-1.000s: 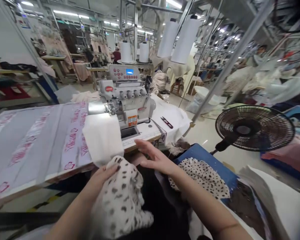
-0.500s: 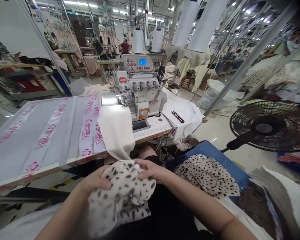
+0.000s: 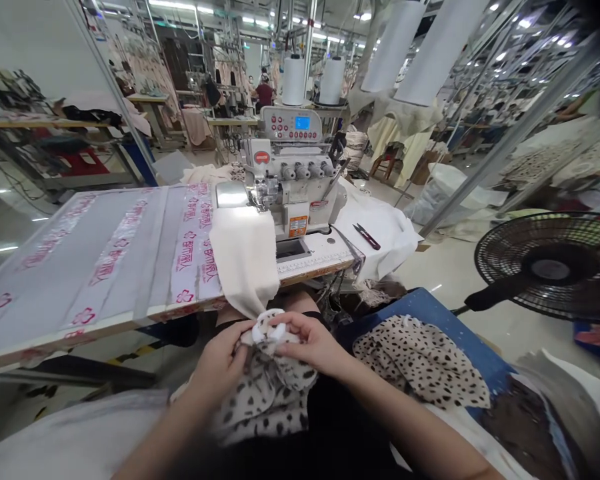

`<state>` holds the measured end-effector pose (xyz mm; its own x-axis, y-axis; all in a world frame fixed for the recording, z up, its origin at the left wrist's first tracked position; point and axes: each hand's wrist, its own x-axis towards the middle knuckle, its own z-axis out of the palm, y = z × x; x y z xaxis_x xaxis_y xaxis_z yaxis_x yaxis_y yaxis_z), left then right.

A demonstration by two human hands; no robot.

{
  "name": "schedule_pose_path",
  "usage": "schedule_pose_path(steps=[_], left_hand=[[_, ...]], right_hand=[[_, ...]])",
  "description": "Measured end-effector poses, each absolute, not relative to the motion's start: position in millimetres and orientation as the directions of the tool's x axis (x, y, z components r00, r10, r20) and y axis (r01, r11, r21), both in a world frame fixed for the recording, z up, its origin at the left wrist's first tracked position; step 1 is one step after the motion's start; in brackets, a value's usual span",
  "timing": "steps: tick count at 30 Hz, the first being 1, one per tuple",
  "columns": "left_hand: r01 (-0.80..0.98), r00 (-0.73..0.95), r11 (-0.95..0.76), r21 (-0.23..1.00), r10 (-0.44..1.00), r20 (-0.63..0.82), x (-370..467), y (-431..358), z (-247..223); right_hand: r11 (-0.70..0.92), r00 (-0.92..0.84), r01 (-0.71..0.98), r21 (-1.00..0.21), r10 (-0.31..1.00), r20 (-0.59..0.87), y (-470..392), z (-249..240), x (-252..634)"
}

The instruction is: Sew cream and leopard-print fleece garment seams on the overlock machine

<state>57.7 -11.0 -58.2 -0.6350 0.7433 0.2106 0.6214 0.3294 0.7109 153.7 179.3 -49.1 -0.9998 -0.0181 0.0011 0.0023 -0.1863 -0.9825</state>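
Note:
Over my lap I hold a white fabric piece with dark spots point(image 3: 265, 393), bunched at its top where a plain white edge shows. My left hand point(image 3: 223, 360) grips it on the left, fingers curled round the cloth. On the other side my right hand point(image 3: 310, 340) pinches the gathered top between thumb and fingers. Just beyond my hands, a plain cream cloth point(image 3: 245, 257) hangs over the table edge from under the presser area of an overlock sewing machine point(image 3: 300, 173). Its lower end reaches down to the spotted fabric; whether they are joined I cannot tell.
Thread snips point(image 3: 367, 237) lie on white cloth right of the machine. A spotted beige fabric point(image 3: 423, 360) rests on a blue surface point(image 3: 415, 300) at my right. Beyond stands a black fan point(image 3: 550, 267). The table point(image 3: 105, 253) with taped plastic extends left.
My hands have drawn closer together and gathered the spotted fabric's top into a bunch, turning its white edge up. The view has shifted slightly left.

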Motion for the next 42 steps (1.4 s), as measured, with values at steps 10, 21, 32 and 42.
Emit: schedule_pose_path(steps=[10,21,32,42], left_hand=[[0.416,-0.397,0.366,0.833,0.897,-0.196,62.2,6.4,-17.9],[0.194,-0.685,0.643,0.741,0.629,-0.367,3.6,-91.1,-24.0],[-0.322,-0.819,0.391,0.862,0.341,-0.461,-2.9,-105.4,-58.4],[0.413,-0.909,0.267,0.871,0.062,0.412,-54.8,-46.9,120.6]], right_hand=[[0.493,-0.996,-0.091,-0.865,-0.051,0.076,179.1,-35.1,154.5],[0.106,-0.988,0.108,-0.989,0.123,-0.095,226.2,-30.2,165.0],[0.131,-0.998,0.039,-0.991,0.055,-0.032,232.5,-25.6,165.7],[0.010,-0.981,-0.041,-0.999,-0.190,0.039,187.5,3.0,156.2]])
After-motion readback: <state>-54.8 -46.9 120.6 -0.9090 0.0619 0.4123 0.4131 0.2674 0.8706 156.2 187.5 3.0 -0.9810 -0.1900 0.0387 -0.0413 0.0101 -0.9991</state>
